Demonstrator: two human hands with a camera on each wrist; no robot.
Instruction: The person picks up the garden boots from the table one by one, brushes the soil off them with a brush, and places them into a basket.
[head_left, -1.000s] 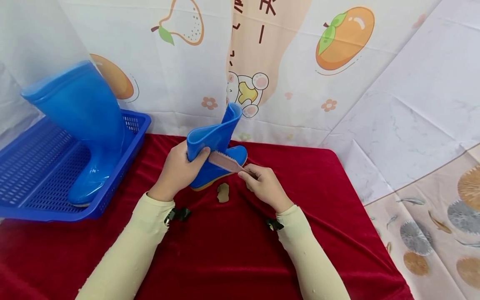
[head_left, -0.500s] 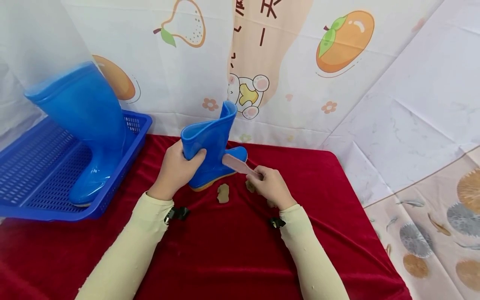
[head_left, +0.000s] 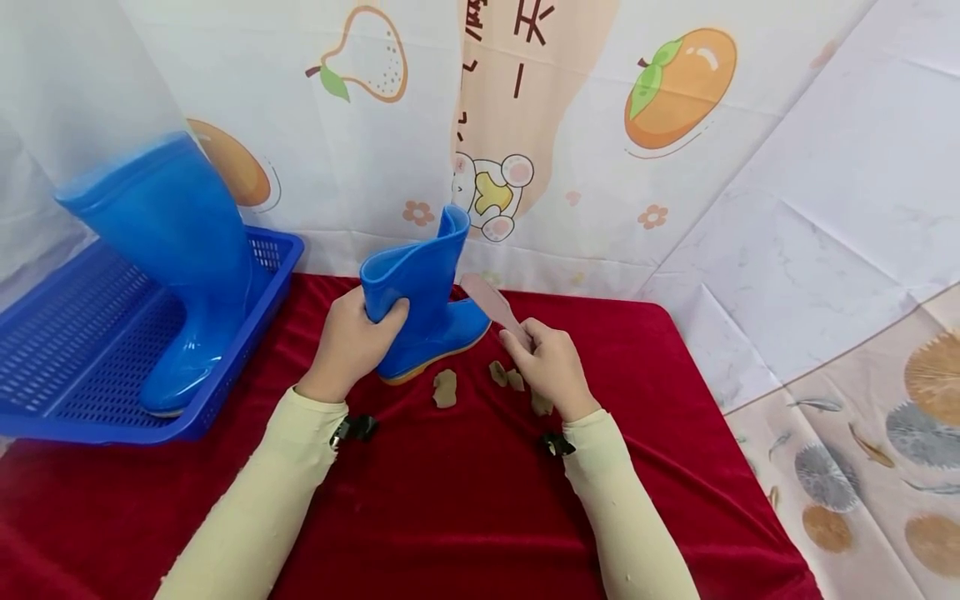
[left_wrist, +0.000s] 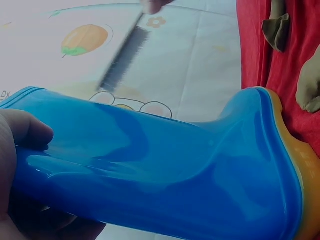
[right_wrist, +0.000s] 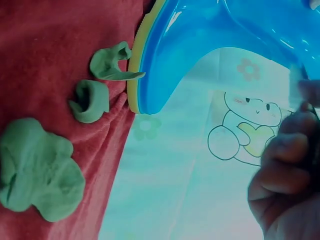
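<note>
My left hand [head_left: 348,342] grips a blue rain boot [head_left: 420,296] by the top of its shaft, thumb on the outside. The boot stands on the red cloth with its toe to the right, its yellow sole [left_wrist: 295,155] showing in the left wrist view. My right hand [head_left: 552,367] holds a pinkish brush [head_left: 489,302] by the handle. Its bristles [left_wrist: 124,60] are apart from the boot in the left wrist view. Lumps of brown clay-like stuff [head_left: 445,388] lie in front of the boot, with curled pieces [right_wrist: 92,101] and a flat lump [right_wrist: 40,170] by the toe.
At the left, a blue plastic basket [head_left: 97,429] holds another blue rain boot [head_left: 195,250], tilted against its side. A white printed curtain [head_left: 330,167] hangs behind the red-covered table [head_left: 450,517]. Patterned cloth [head_left: 862,467] lies beyond the table's right edge.
The brush has come off the boot shaft, moving right and then up. My right hand shifted right, uncovering several clay-like pieces. The boot's top moved slightly left with my left hand.
</note>
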